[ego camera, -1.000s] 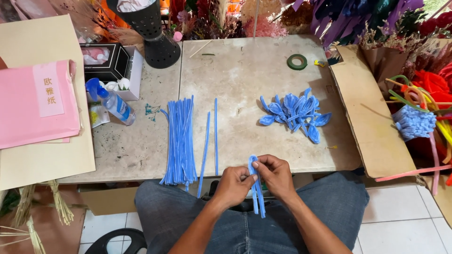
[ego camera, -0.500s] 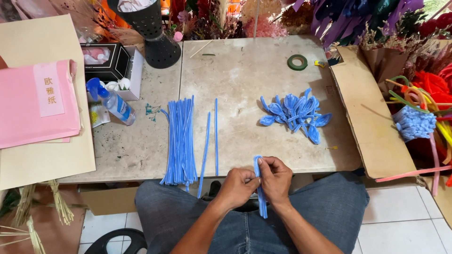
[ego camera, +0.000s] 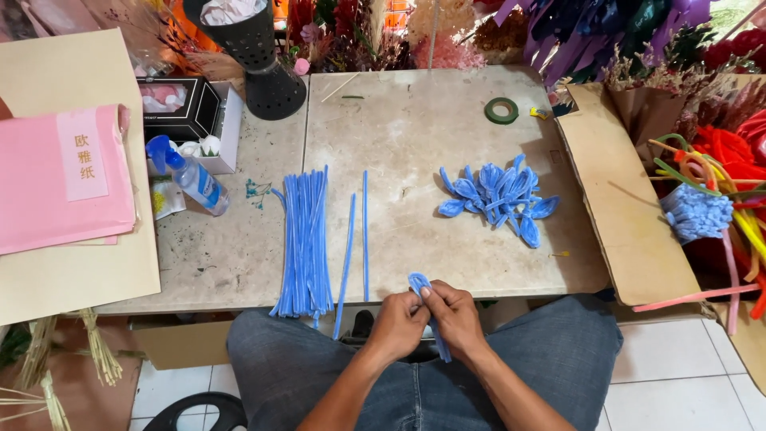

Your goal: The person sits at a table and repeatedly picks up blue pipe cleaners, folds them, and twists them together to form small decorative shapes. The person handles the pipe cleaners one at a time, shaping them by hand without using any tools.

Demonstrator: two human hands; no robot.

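Both hands pinching one blue pipe cleaner over the lap

Left hand (ego camera: pixel 396 321) and right hand (ego camera: pixel 456 319) press together on the bent pipe cleaner (ego camera: pixel 421 285): loop toward the table (ego camera: pixel 415 136), tail toward the knees. Beyond, the straight stems (ego camera: pixel 305 239) lie lengthwise, nearer the left hand; finished petals (ego camera: pixel 499 195) lie far right.
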